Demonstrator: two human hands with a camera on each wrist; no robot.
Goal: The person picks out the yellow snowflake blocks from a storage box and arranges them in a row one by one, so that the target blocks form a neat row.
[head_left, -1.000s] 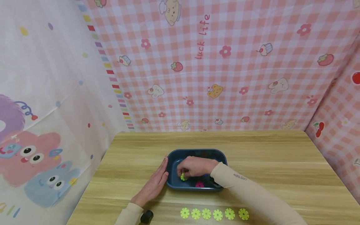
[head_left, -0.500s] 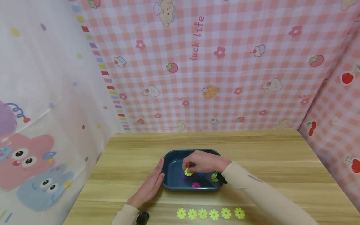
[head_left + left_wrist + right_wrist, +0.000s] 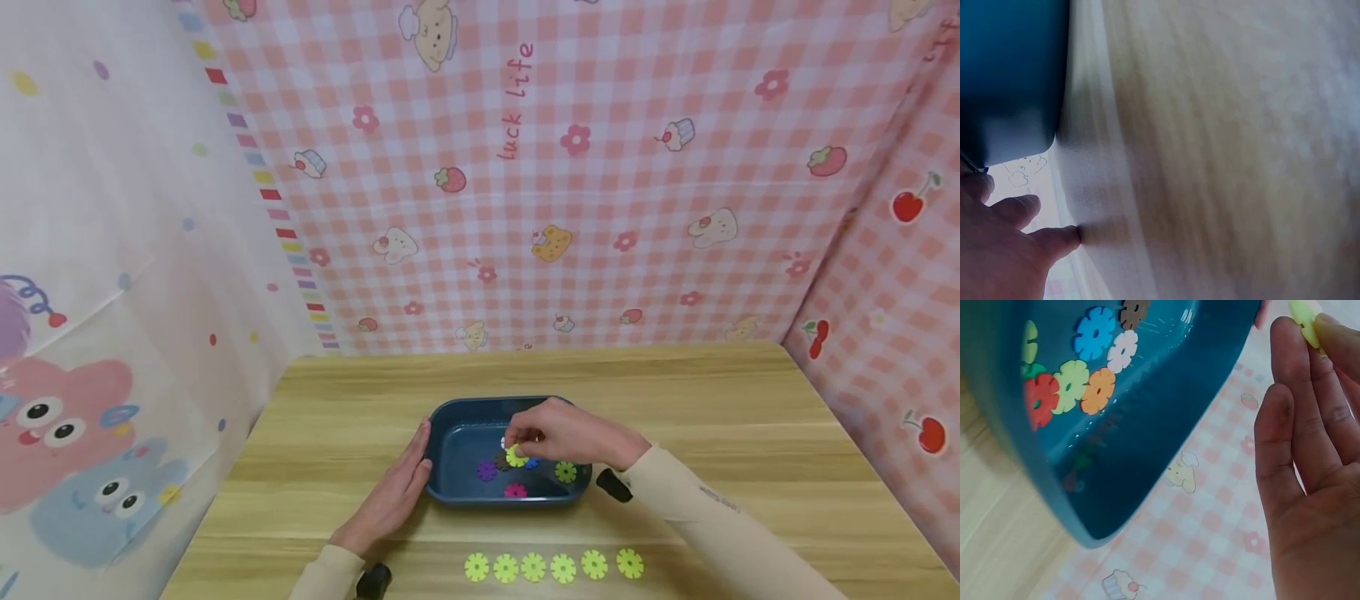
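My right hand [image 3: 573,435] pinches a yellow-green snowflake disc [image 3: 516,455] between thumb and fingers, above the dark blue basin [image 3: 510,503]. The same pinched disc [image 3: 1305,324] shows edge-on in the right wrist view. With straight fingers, my left hand [image 3: 392,502] rests along the basin's left side. Inside the basin lie a purple disc [image 3: 487,470], a magenta disc [image 3: 515,492] and a green-yellow disc [image 3: 566,472]. The right wrist view also shows a blue disc [image 3: 1094,333], an orange disc [image 3: 1097,391], a red disc [image 3: 1042,400] and a pale pink disc [image 3: 1122,351] there.
A row of several yellow-green discs [image 3: 533,567] lies on the wooden table [image 3: 360,392] in front of the basin. Behind the table hangs a pink checked cloth [image 3: 420,200]; printed cloths hang at both sides.
My right hand has moved right and up out of the basin's left part, still pinching the yellow-green disc. The purple disc has come into sight. My left hand stays against the basin; the head view shifts slightly.
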